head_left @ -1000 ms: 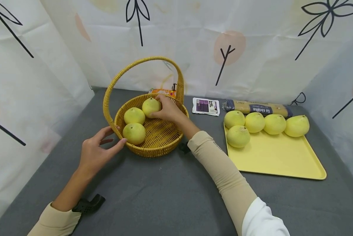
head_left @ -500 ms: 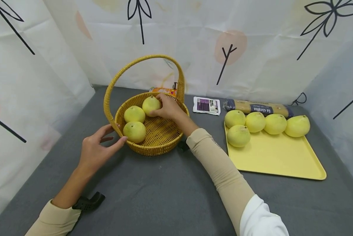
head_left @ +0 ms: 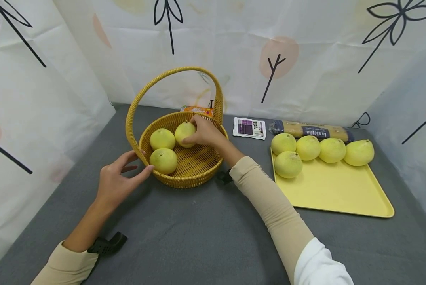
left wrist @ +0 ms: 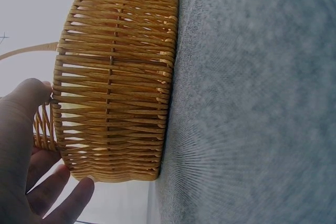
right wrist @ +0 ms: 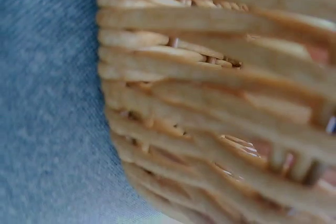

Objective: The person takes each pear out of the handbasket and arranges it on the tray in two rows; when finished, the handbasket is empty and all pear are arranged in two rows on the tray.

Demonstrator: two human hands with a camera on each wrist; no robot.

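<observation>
Fingers of right hand [head_left: 207, 132] clamped on fruit [head_left: 183, 135]; of left hand [head_left: 118, 180], pinching basket [head_left: 184, 182] at side. Possible bruising of neighbouring fruits [head_left: 162, 139] through hasty release.

I see that, in the basket [head_left: 184, 182], the pale yellow fruit [head_left: 183, 135] pinched by the right hand [head_left: 205, 133] has come slightly away from the basket's far rim, toward its middle. The hand has moved together with this fruit.
</observation>
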